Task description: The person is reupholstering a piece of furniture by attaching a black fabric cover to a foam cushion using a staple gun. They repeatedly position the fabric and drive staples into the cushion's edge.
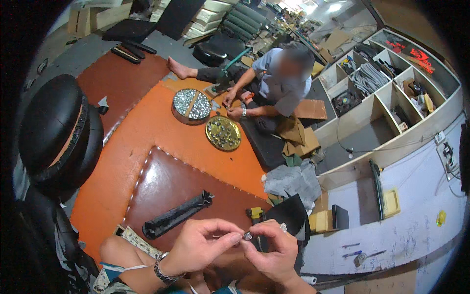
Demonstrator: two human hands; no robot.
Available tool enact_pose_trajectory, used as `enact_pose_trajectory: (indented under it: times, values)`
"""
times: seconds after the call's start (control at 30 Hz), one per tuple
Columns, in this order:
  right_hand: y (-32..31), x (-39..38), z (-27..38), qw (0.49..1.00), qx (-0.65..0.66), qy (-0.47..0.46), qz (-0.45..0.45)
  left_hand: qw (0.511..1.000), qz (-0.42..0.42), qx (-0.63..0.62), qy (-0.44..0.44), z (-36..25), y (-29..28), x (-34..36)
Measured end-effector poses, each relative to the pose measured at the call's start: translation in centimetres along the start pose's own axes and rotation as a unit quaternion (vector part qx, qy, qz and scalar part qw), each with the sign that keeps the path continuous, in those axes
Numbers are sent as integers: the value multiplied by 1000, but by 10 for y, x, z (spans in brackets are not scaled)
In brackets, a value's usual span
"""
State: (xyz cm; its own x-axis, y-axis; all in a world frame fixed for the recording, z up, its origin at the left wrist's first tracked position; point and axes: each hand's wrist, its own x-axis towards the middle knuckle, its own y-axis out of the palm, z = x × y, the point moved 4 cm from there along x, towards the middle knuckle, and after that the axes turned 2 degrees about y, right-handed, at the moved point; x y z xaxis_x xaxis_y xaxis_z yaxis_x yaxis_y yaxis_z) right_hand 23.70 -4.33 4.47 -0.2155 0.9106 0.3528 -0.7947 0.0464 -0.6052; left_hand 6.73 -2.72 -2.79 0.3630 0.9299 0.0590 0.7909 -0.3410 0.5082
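Above my lap, my left hand (203, 245) and my right hand (275, 247) meet, fingertips almost touching. Between them is a small, roundish piece of dark and silvery metal (247, 236), too small to name exactly. Thumb and forefinger of each hand pinch at it, the left from one side and the right from the other. Just beyond my left hand, a long black padded piece (177, 215) lies on the brown sheet (164, 183). A yellow-and-black object (255, 213) sits beyond my right hand.
Opposite sits another person (274, 83), hands close together, beside a round tin (182, 117) of silvery pieces and a gold tray (209, 138) holding small dark pieces. Black round cushions (51, 127) are stacked at left. A white compartment shelf (377, 112) and grey cloth (293, 183) stand right.
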Motion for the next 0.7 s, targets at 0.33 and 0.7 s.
enact_pose_trajectory:
  times: [0.33,0.7]
  values:
    - [19,13,-12,998,-47,21,32,997,61,-6,-47,21,-32,17]
    - [35,28,-2,993,-88,4,81,995,58,-60,-51,18,-54,17]
